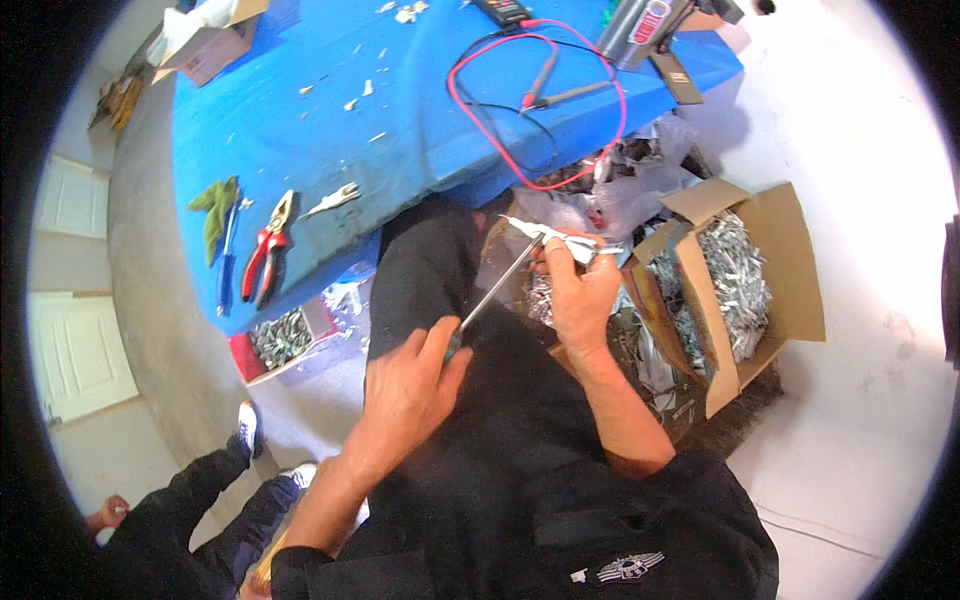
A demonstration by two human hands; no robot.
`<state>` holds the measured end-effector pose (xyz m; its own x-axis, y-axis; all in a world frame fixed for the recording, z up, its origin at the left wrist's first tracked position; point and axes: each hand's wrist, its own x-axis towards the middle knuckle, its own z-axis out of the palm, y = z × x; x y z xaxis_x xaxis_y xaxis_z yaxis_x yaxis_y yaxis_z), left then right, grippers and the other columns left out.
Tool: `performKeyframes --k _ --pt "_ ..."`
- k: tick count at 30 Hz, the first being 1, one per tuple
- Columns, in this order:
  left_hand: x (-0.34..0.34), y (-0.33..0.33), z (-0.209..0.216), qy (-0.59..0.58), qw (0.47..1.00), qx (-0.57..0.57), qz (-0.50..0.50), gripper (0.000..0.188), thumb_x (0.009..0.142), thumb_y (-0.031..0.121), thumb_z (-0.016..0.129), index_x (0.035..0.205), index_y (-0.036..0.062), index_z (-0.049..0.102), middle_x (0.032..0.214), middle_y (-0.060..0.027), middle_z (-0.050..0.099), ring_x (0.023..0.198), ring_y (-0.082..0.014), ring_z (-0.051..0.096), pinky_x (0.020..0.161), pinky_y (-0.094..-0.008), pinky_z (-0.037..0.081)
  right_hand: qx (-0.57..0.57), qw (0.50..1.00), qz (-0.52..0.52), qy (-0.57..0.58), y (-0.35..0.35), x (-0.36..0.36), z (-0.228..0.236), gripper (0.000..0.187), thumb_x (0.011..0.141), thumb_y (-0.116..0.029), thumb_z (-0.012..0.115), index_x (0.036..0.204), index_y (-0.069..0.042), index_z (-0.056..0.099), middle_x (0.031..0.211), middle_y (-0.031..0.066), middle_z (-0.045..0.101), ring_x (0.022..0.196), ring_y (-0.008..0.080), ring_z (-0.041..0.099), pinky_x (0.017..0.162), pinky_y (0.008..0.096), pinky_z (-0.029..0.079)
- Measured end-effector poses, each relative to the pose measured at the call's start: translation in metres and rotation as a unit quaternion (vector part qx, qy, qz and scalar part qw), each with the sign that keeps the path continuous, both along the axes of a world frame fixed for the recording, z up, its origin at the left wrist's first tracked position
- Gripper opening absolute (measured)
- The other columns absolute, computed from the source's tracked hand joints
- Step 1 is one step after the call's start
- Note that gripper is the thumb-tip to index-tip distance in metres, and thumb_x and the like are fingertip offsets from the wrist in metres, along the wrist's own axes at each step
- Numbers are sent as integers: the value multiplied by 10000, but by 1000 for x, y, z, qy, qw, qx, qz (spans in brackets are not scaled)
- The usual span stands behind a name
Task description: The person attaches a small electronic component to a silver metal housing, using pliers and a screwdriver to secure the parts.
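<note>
My left hand [412,378] is closed round the handle of a screwdriver, whose long metal shaft [500,285] slants up to the right. Its tip touches a small white plastic piece [560,241] with a narrow pointed end. My right hand [582,296] pinches that piece between thumb and fingers above my lap. Part of the piece is hidden by the fingers, and most of the screwdriver handle is covered by my left hand. On the table's near left lie red-handled pliers [268,250], a blue screwdriver [226,262] and a green cloth [213,212].
The blue-covered table [390,110] bears white scraps and a multimeter [503,12] with a looping red lead [622,110]. A cardboard box [795,270] of silvery strips stands at right, and a red box [245,360] of metal pieces below the table. A person's legs [215,500] show lower left.
</note>
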<state>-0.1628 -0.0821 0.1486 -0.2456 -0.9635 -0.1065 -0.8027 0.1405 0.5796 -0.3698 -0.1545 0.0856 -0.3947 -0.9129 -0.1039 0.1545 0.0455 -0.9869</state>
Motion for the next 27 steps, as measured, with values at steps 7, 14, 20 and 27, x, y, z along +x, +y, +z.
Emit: performKeyframes --k 7,14,20,27 --pt "-27 20 -24 180 983 34 33 386 974 141 688 1331 16 612 1037 -247 721 878 -430 723 725 -466 562 -12 1000 -25 -10 3 1 -3 205 1010 -77 655 1151 53 584 928 122 731 803 138 703 742 269 590" --pt "-9 3 9 123 992 38 7 347 963 141 708 1282 17 650 1036 -257 726 909 -429 724 742 -441 568 -53 993 -3 110 10 -14 -17 200 1000 -85 677 1140 43 613 967 138 741 814 139 713 732 260 577" --pt "-13 5 7 45 998 32 -7 379 947 140 719 1305 52 631 961 -218 704 835 -452 701 693 -507 555 -22 996 -64 -65 5 -13 -3 215 1010 -92 658 1155 51 588 974 158 743 806 167 735 721 282 610" --pt "-22 13 -4 60 998 -20 7 394 937 152 732 1306 67 623 899 -179 692 773 -423 701 656 -506 558 -34 992 -82 -87 6 -12 -2 242 1012 -101 657 1174 56 569 1011 170 738 838 175 747 727 294 623"
